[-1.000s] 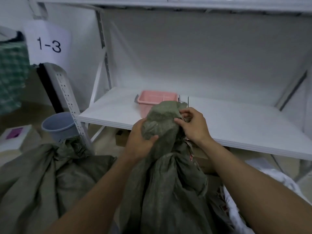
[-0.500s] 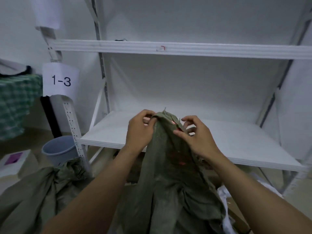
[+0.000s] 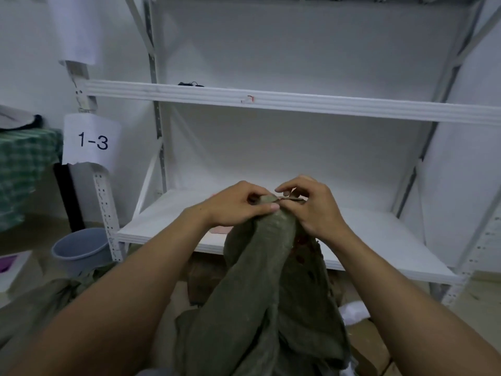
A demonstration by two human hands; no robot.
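Observation:
A large olive-green woven sack [image 3: 260, 294] hangs in front of me, its top bunched up at shelf height. My left hand [image 3: 238, 204] grips the sack's top edge with curled fingers and thumb. My right hand [image 3: 311, 207] pinches the same edge just to the right, fingertips almost meeting those of the left hand. Red marks show on the sack's right side under my right wrist. A pink tray [image 3: 221, 229] on the lower shelf is mostly hidden behind my left wrist and the sack.
A white metal rack stands ahead with a lower shelf [image 3: 379, 240] and an upper shelf [image 3: 298, 104]. A paper label "1-3" [image 3: 92, 141] hangs on the left post. A grey bucket [image 3: 78, 248] sits on the floor left, another green sack [image 3: 35, 308] beside it.
My view has tilted upward, showing more of the upper shelf. Both hands have moved closer together at the sack's top edge, which is now gathered tighter between them.

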